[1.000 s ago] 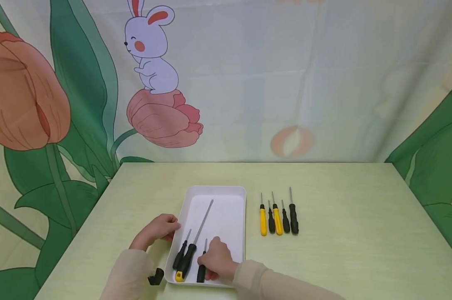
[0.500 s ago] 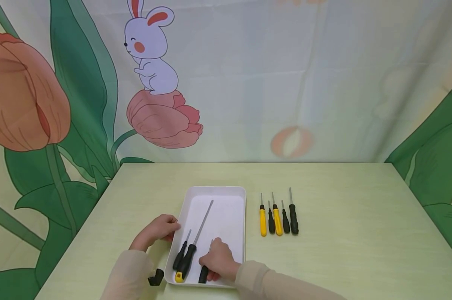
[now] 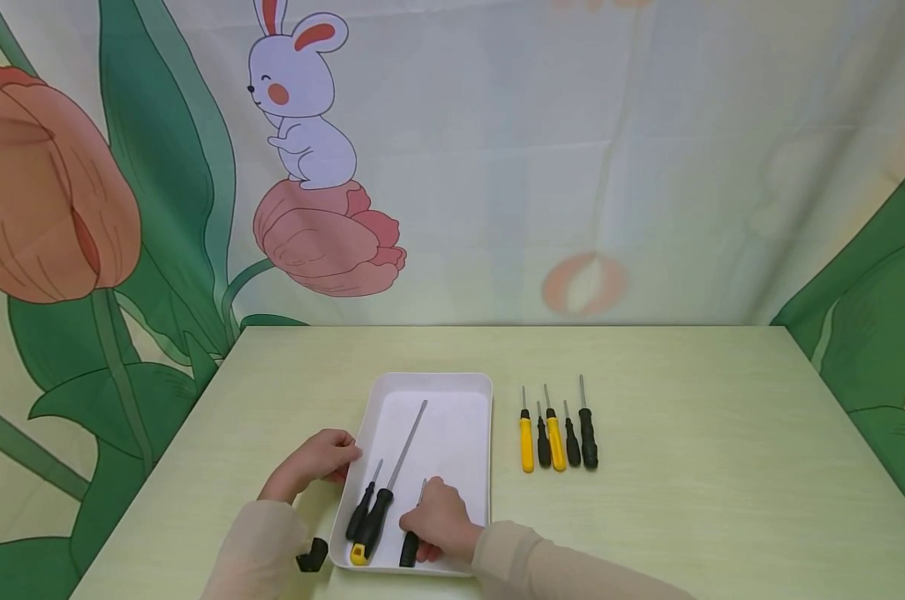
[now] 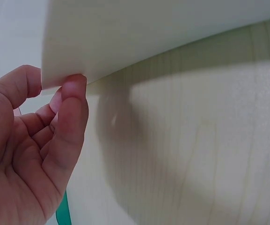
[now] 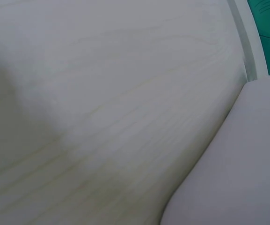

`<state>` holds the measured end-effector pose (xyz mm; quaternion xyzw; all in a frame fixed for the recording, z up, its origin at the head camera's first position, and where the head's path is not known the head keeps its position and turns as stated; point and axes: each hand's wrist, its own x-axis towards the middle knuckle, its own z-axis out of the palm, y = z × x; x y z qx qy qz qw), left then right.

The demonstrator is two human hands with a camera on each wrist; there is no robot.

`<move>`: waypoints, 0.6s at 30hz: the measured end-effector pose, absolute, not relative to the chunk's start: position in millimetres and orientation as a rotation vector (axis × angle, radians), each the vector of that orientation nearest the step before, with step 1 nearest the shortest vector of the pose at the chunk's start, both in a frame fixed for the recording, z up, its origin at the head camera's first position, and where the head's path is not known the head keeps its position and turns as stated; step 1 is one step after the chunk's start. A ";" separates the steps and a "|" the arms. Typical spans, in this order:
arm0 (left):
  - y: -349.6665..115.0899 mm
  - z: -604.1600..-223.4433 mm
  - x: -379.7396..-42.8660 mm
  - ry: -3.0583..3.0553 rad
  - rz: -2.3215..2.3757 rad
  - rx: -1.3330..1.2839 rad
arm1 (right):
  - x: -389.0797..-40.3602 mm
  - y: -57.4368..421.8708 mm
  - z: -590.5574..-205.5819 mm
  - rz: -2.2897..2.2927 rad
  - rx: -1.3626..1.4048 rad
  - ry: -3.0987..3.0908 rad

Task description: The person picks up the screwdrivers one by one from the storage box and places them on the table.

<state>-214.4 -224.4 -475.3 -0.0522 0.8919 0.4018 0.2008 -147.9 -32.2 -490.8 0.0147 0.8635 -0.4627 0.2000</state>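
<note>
In the head view a white tray (image 3: pixel 437 417) lies on the table. My left hand (image 3: pixel 319 457) pinches its left rim; in the left wrist view the thumb and fingers (image 4: pixel 71 119) meet at the edge of the tray wall (image 4: pixel 125 33). My right hand (image 3: pixel 441 518) is inside the tray near the front, gripping a small black-handled screwdriver (image 3: pixel 408 550), its shank partly hidden by the fingers. Left of it in the tray lie a short black screwdriver (image 3: pixel 359 512) and a long one (image 3: pixel 378 523) with a yellow butt end. The right wrist view shows only the tray's outer wall (image 5: pixel 233 154) and table.
Right of the tray, several screwdrivers stand in a row on the table, tips pointing away: yellow ones (image 3: pixel 527 443) and black ones (image 3: pixel 588 442). A small black object (image 3: pixel 312 555) is beside the left sleeve. A printed curtain (image 3: pixel 490 167) hangs behind the table.
My right hand has shifted slightly right with the screwdriver, whose tip now slants more to the right. The left hand and the tray have stayed in place.
</note>
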 end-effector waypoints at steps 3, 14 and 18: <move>-225.1 -476.5 -215.1 2.489 1.125 -0.139 | -148.6 -31.1 -494.0 -1.294 0.024 2.419; -220.6 -471.0 -212.5 2.505 1.097 -0.180 | -139.6 -28.7 -490.0 -1.294 0.036 2.376; -220.3 -470.6 -212.4 2.508 1.090 -0.182 | -136.8 -29.2 -486.5 -1.277 0.037 2.383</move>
